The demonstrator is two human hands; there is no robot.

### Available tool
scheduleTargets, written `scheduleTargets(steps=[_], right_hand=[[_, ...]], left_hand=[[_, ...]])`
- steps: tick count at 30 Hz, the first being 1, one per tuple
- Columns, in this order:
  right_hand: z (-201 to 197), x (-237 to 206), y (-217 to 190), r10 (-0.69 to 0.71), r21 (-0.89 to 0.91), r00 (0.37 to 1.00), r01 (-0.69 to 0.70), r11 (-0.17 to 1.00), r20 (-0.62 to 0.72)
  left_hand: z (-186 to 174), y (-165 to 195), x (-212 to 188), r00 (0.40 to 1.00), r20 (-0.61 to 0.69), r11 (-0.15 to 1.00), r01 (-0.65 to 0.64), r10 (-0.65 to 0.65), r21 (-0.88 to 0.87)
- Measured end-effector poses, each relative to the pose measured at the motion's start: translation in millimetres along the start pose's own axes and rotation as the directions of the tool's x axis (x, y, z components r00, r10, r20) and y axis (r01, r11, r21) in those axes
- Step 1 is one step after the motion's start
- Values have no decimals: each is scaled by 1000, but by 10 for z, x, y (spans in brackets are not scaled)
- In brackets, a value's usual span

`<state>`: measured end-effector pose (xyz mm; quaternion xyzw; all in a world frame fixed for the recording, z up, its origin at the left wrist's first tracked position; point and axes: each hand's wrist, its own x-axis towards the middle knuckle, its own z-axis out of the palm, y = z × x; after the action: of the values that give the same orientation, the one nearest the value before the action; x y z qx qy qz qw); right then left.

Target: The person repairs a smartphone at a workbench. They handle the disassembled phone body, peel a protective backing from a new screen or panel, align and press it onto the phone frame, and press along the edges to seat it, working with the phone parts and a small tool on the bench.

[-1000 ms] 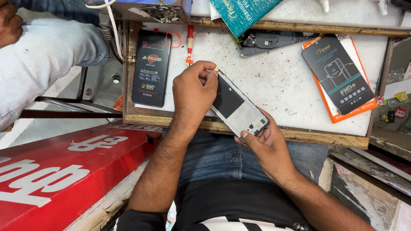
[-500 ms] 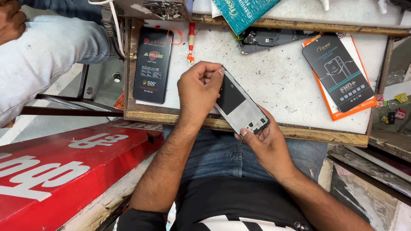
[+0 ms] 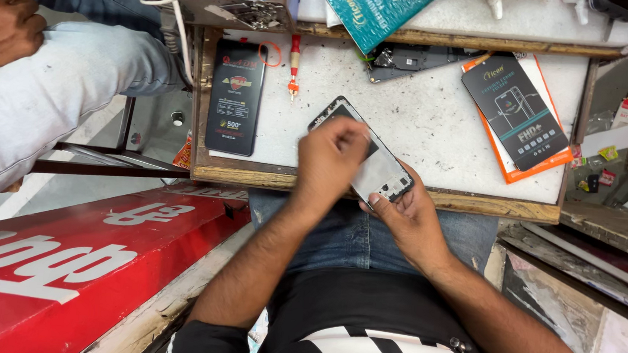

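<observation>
A phone [image 3: 379, 168] with a dark screen and pale lower part lies slanted over the near edge of a white worktop [image 3: 437, 126]. My right hand [image 3: 409, 215] grips its lower end from beneath, thumb on the bottom edge. My left hand [image 3: 330, 163] lies over the upper half of the phone, fingers bent and pressing on the screen, hiding much of it. Both forearms reach up from my lap.
On the worktop lie a black flat box [image 3: 235, 97], a red-handled screwdriver [image 3: 294, 64], a dark phone frame [image 3: 413, 60] and an orange-black package [image 3: 522, 117]. A teal package [image 3: 378, 2] sits behind. Another person in jeans [image 3: 44, 95] sits left, above a red board [image 3: 76, 262].
My left hand has slid from the phone's top corner down over its screen. The phone sits a little lower, and the view has shifted slightly.
</observation>
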<state>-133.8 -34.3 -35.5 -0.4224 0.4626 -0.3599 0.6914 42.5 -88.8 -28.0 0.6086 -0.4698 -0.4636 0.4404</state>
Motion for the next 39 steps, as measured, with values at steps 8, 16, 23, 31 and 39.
scheduleTargets(steps=[8, 16, 23, 31, 39], right_hand=[[17, -4, -16, -10, -8, 1000, 10, 1000, -29], [7, -17, -8, -40, -4, 998, 40, 999, -54], [-26, 19, -17, -23, -280, 994, -9, 960, -111], [-23, -4, -81, 34, -272, 994, -61, 960, -101], [-4, 33, -119, -30, -165, 998, 20, 986, -56]], left_hand=[[-15, 144, -8, 1000, -12, 998, -6, 5, -58], [86, 238, -244, 995, 96, 993, 50, -40, -109], [113, 291, -313, 991, 107, 994, -78, 85, -73], [95, 315, -310, 992, 125, 998, 16, -8, -59], [167, 324, -364, 961, 255, 992, -117, 102, 44]])
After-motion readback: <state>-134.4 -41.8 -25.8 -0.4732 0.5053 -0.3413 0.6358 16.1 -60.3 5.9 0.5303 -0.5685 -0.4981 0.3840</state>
